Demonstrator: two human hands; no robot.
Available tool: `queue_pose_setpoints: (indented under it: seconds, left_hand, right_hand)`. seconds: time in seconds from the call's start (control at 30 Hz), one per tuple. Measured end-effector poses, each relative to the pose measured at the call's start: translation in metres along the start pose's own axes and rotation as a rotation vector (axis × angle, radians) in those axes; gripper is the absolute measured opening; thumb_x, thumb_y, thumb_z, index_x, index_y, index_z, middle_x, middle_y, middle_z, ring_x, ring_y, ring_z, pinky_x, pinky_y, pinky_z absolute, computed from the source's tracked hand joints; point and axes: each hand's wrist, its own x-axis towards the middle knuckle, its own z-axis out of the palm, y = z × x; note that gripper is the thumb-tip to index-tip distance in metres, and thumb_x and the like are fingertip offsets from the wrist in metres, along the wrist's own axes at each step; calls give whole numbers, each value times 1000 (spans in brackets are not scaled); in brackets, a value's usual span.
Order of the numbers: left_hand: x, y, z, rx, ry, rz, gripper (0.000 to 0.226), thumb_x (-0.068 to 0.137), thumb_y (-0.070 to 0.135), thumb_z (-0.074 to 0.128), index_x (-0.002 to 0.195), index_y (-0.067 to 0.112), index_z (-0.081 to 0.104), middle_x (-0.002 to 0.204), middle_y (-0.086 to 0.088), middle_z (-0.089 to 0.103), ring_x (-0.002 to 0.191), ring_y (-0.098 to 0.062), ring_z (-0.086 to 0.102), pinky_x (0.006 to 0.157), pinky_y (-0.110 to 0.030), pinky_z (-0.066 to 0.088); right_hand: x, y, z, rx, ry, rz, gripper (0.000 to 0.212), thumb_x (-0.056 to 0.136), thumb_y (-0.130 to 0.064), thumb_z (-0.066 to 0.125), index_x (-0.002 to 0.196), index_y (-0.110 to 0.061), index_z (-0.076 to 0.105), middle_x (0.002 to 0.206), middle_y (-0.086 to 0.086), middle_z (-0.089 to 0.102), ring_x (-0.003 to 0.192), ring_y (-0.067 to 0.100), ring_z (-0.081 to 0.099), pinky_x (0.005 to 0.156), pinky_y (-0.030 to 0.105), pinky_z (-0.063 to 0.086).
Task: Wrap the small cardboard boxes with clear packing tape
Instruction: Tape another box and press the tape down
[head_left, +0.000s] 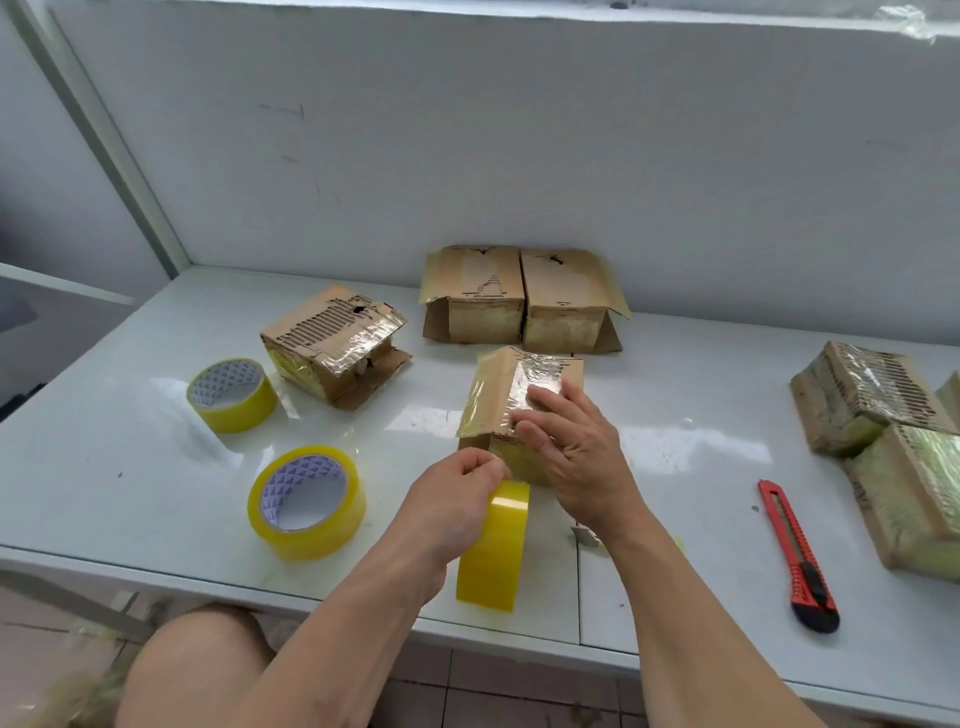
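1. Hands meet at a small brown cardboard box partly covered in shiny clear tape (524, 400), which sits on the glossy white surface (130, 441) near its front middle.
2. The right hand (571, 447) lies flat on the box's top and front edge, fingers straight and spread, pressing the tape down.
3. The left hand (457, 499) has its fingers curled, thumb and fingertips pinching the tape end at the box's lower front corner.
4. A yellow-tinted roll of clear packing tape standing on edge (493, 545) is just below the left hand, close in front of the box; the left hand partly hides its top.
5. Two more yellow-tinted tape rolls lie to the left: a nearer one (306, 501) and a farther one (232, 395).
6. A torn, partly taped cardboard box (332, 343) sits behind the farther roll.
7. Two cardboard boxes with open flaps (519, 296) stand side by side, touching, against the white wall (467, 130).
8. A pile of tape-wrapped boxes (883, 441) rests at the right edge of the surface.
9. A red utility knife with a black end (797, 553) lies between the hands and that pile.
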Motion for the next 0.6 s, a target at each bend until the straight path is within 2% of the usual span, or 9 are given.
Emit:
queue_pose_setpoints:
  seconds: [0.07, 0.1, 0.17, 0.2, 0.27, 0.33, 0.37, 0.5, 0.6]
  left_hand:
    - [0, 2, 1, 121, 70, 75, 16, 103, 40, 51, 100, 33, 66, 108, 4, 52, 91, -7, 55, 69, -21, 43]
    - [-1, 2, 2, 152, 87, 114, 15, 103, 39, 52, 101, 33, 65, 108, 5, 48, 90, -6, 54, 68, -18, 41]
    - [-1, 2, 3, 128, 79, 189, 14, 102, 33, 56, 94, 35, 67, 107, 8, 51, 95, -6, 55, 71, -15, 39]
    - [-1, 2, 2, 107, 71, 236, 18, 101, 30, 58, 88, 37, 68, 105, 9, 56, 97, -6, 56, 73, -14, 40]
    - [-2, 0, 1, 54, 50, 306, 26, 100, 23, 61, 80, 39, 68, 99, 12, 64, 94, -5, 61, 74, -13, 45]
    - [-3, -4, 2, 18, 31, 344, 28, 99, 23, 62, 80, 40, 70, 95, 14, 67, 93, -3, 62, 79, -16, 48]
    - [-3, -6, 2, 16, 25, 362, 27, 100, 24, 61, 81, 41, 71, 95, 15, 67, 96, -3, 62, 84, -21, 50]
    - [-3, -12, 6, -71, 43, 411, 17, 97, 31, 61, 92, 42, 72, 96, 14, 71, 99, -10, 66, 90, -38, 56]
    - [-5, -13, 9, -133, 67, 442, 15, 90, 40, 59, 94, 40, 73, 100, 12, 72, 102, -10, 66, 92, -40, 56]
  right_hand:
    - [-11, -6, -1, 33, 149, 8, 37, 101, -47, 50, 119, -26, 74, 140, -7, 60, 144, 15, 38, 116, 33, 28]
    - [-19, -12, -1, 61, 246, 5, 34, 100, -41, 51, 116, -23, 75, 132, -9, 63, 136, 13, 46, 112, 33, 35]
    - [-35, -25, -1, 146, 363, 30, 25, 99, -30, 54, 111, -22, 74, 114, -17, 65, 114, 6, 57, 97, 22, 45]
    - [-42, -31, -2, 204, 349, 68, 20, 101, -25, 55, 109, -25, 73, 107, -19, 66, 105, 1, 59, 90, 15, 45]
    - [-52, -41, -1, 346, 178, 220, 17, 101, -20, 59, 108, -32, 68, 105, -20, 67, 100, -4, 61, 81, 7, 45]
    - [-59, -45, 3, 495, -5, 356, 19, 99, -22, 61, 113, -34, 66, 111, -17, 68, 101, -7, 62, 82, 9, 48]
    - [-61, -45, 5, 566, -39, 399, 20, 99, -22, 61, 116, -32, 67, 113, -13, 69, 101, -4, 63, 83, 12, 50]
    - [-60, -48, 3, 764, -3, 488, 16, 98, -17, 64, 110, -22, 72, 107, -3, 75, 96, 5, 69, 75, 15, 53]
    - [-58, -54, -1, 850, 29, 507, 9, 97, -11, 64, 93, -13, 72, 109, -3, 75, 93, 3, 70, 73, 13, 52]
